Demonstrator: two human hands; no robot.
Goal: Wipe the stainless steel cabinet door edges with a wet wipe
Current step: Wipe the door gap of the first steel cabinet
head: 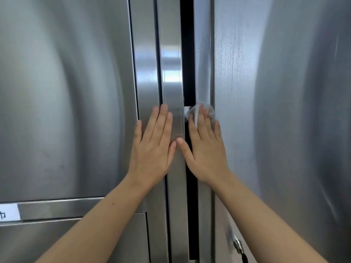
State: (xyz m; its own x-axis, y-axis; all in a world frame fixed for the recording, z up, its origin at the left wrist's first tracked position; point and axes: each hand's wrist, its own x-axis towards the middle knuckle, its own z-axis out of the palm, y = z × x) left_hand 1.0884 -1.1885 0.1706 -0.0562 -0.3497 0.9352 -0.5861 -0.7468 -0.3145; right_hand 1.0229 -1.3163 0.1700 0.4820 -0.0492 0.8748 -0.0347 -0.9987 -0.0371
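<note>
At the frame centre, the wet wipe [199, 111] is pressed against the right door edge [203, 63] under the flat right hand [206, 149]; the left hand [153, 147] is laid flat with fingers released on the left door edge [171, 73].

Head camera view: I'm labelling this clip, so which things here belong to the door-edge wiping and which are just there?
In the job:
- wet wipe, pressed flat under the right hand
- right door edge
- left door edge, with the left hand flat on it

Just there:
- white label
- metal latch, lower right
</note>
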